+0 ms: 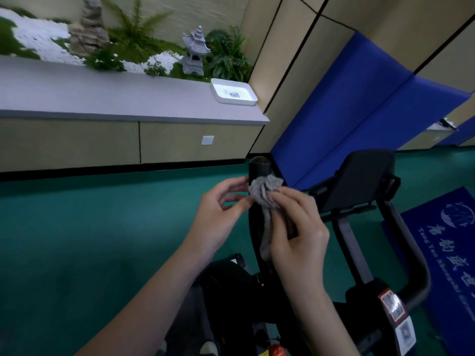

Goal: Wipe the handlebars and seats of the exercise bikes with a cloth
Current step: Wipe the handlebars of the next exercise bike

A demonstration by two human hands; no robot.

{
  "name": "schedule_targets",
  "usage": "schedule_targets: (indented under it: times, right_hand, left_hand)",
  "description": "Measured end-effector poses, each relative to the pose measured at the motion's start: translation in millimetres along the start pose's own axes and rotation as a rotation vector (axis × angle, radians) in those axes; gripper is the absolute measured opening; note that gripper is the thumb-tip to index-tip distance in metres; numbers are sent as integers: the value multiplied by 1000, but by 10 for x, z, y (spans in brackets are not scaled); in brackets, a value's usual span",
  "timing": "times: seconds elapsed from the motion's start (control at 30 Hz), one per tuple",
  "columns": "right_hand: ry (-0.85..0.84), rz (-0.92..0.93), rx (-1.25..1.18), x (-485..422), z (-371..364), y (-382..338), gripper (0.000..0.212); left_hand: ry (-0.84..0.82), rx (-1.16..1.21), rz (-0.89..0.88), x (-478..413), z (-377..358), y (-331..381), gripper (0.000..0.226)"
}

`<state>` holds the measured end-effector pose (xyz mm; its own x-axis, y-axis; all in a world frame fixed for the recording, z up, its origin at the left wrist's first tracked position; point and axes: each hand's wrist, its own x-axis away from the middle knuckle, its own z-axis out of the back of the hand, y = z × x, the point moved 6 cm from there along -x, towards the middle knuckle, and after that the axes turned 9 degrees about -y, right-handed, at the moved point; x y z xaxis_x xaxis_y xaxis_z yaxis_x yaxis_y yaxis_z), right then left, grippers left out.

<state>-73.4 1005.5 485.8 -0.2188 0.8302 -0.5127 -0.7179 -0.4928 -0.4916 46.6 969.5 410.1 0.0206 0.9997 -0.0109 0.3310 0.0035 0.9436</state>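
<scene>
From the head camera, looking down over the bike: the cloth (264, 192), grey and bunched up, is wrapped round the upright black handlebar (259, 167), just below its rounded top end. A tail of it hangs down along the bar between the two hands.

The right hand (300, 235) grasps the cloth from the right. Its fingers are curled over the bunched part and pinch it against the bar. The left hand (221, 214) comes in from the other side, with its thumb and fingertips closed on the cloth's left edge and the palm held off the bar. Both forearms reach in from the bottom of the picture.

To the right of the handlebar, a black panel (359, 181) sits on a post; whether it is a console or a seat back, I can't tell. Lower down on the frame is a sticker (393, 307) with a printed code. The bike stands on a green floor (77, 227).

A blue mat (359, 98) leans against the wall behind. A second blue mat with white lettering (449, 240) lies on the floor at the right. Along the far wall runs a grey counter (102, 96) with a white tray (234, 92) at its right end. Behind the counter is a small stone lantern (195, 52) among ferns and white pebbles.
</scene>
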Motion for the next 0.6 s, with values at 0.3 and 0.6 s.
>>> schedule_targets:
  times: [0.3, 0.6]
  right_hand:
    - [-253, 366, -75, -305, -5, -4, 23]
    - [-470, 656, -31, -498, -37, -27, 21]
  left_hand:
    - [224, 91, 8, 358, -171, -251, 20]
    - [476, 127, -12, 565, -354, -407, 19]
